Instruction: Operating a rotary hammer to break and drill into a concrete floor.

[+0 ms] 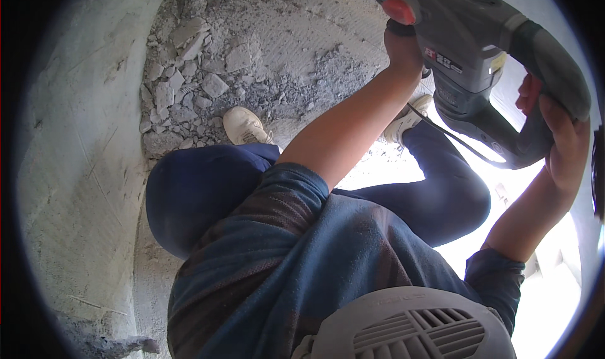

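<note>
Right hand (563, 134) curled, left hand (404, 48) apparently.

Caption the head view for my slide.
Left hand near the front of a power drill, right hand on its rear handle, rubble on the floor.

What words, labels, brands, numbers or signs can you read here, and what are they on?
I'm not copying out printed text, but here's where it stands.
Power tool, grey side: red-and-white marking, small and blurred.
Power tool, near the rear handle: yellow label, too small to read.
Grey mask, upper edge: faint marks, too unclear to read.
</note>
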### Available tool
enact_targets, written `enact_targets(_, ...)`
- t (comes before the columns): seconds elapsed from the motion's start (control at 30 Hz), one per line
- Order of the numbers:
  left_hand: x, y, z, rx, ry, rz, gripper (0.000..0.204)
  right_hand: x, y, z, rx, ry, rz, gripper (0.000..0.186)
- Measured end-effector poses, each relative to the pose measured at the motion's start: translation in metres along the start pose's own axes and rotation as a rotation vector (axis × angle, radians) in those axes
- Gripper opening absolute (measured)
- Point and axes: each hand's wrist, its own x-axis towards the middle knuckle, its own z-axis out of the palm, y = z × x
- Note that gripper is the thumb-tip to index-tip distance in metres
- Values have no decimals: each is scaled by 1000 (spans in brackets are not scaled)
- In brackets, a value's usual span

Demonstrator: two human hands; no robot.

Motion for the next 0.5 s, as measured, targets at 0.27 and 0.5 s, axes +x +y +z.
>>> enact_targets(0.27,9,4,-6,14,-73,-23,38,27,-18,8,71,3,104,30)
enact_targets(0.5,47,-4,-33,-124,-178,-66,41,33,-27,22,1,-1,75,26)
